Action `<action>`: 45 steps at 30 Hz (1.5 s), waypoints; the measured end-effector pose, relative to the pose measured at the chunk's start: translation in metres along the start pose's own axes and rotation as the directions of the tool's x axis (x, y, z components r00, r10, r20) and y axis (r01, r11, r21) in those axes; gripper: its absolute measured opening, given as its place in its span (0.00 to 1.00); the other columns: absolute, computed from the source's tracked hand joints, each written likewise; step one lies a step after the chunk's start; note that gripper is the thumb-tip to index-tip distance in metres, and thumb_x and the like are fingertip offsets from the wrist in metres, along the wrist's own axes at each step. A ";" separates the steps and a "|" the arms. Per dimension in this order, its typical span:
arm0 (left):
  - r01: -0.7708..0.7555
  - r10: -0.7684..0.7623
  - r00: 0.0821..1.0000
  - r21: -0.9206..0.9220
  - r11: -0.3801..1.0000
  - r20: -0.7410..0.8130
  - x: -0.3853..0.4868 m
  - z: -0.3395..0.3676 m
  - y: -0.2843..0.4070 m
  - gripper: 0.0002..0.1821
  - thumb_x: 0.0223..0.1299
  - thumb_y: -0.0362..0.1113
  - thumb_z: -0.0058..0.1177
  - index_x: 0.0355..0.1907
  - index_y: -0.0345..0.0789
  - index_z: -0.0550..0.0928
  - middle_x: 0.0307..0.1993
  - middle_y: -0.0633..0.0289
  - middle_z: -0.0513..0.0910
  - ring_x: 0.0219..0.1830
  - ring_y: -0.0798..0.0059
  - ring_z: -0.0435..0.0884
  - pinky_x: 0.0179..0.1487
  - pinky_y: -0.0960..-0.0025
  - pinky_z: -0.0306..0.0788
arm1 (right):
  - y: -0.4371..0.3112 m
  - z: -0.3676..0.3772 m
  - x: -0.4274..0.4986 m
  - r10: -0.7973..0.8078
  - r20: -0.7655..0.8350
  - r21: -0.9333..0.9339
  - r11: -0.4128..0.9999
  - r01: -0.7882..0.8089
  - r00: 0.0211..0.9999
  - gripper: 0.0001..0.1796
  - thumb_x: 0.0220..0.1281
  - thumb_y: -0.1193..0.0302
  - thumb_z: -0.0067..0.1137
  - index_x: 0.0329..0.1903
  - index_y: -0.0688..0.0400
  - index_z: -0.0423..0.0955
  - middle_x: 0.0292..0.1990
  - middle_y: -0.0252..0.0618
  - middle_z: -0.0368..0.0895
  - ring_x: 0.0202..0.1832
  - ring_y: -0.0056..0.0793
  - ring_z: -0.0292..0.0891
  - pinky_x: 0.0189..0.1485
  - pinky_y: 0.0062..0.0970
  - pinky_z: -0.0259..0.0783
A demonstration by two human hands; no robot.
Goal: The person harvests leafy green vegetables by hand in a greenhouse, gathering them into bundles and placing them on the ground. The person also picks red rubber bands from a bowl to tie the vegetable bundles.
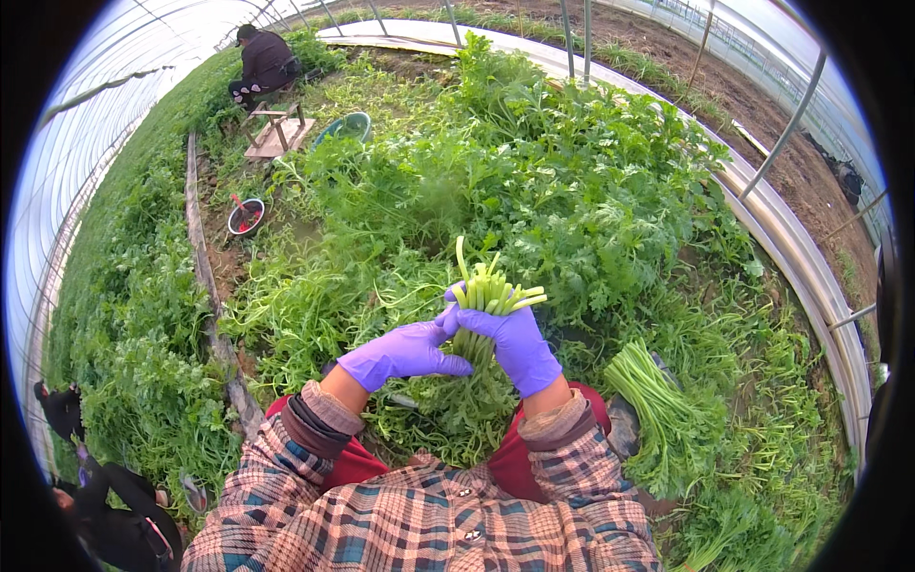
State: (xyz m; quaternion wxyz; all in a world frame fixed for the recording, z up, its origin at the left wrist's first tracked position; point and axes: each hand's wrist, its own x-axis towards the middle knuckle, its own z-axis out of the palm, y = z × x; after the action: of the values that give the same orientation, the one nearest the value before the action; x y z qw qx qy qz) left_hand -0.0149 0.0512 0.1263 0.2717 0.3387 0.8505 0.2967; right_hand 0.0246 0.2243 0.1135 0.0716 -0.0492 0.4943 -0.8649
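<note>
Both my hands wear purple gloves and meet around a bunch of leafy greens [490,286] between my knees. Its pale cut stems point up and away, while the leaves hang down towards my lap. My right hand [516,350] wraps the stems from the right, just below the cut ends. From the left, my left hand [414,350] holds the same bunch, its thumb across the front and some fingers hidden behind the stems. To the right of my knee lies a larger bundle of greens [654,400], stems pointing away. Another bunch [715,547] is partly visible at the lower right.
Dense uncut greens [565,171] grow ahead. A bowl with red items [246,217], a wooden stool [277,121] and a green basin [348,129] stand front left. A weathered board [204,264] runs along the left. Co-workers crouch far ahead [264,61] and lower left [129,511].
</note>
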 end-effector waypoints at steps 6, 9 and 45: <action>-0.178 0.033 0.981 -0.822 0.541 -0.191 0.019 -0.069 -0.008 0.33 0.68 0.58 0.44 0.63 0.32 0.71 0.58 0.54 0.76 0.61 0.67 0.73 0.63 0.61 0.66 | -0.001 -0.002 0.002 0.044 0.162 -0.042 0.998 -0.038 0.986 0.14 0.56 0.76 0.62 0.46 0.63 0.75 0.31 0.36 0.80 0.34 0.26 0.78 0.41 0.26 0.73; -0.356 0.209 0.928 -0.565 0.744 -0.309 0.027 -0.070 0.019 0.33 0.69 0.58 0.42 0.63 0.32 0.71 0.58 0.56 0.76 0.61 0.66 0.73 0.64 0.62 0.65 | 0.001 0.002 0.005 0.134 0.166 -0.056 0.990 -0.127 0.977 0.16 0.53 0.76 0.62 0.47 0.64 0.75 0.31 0.38 0.81 0.34 0.28 0.79 0.42 0.27 0.73; -0.277 0.280 0.960 0.278 0.920 0.031 0.021 -0.095 0.048 0.23 0.63 0.47 0.54 0.58 0.40 0.76 0.52 0.56 0.80 0.54 0.63 0.79 0.58 0.65 0.71 | 0.002 -0.011 0.008 0.128 0.144 0.184 0.971 -0.153 0.981 0.15 0.55 0.81 0.61 0.47 0.67 0.74 0.34 0.39 0.80 0.31 0.28 0.78 0.34 0.27 0.74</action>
State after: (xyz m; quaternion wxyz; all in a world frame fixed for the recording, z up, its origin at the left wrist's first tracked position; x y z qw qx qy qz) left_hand -0.0708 0.0645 0.2177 0.1725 0.4898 0.8282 0.2107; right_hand 0.0147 0.2315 0.1060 0.1694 -0.0634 0.4041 -0.8967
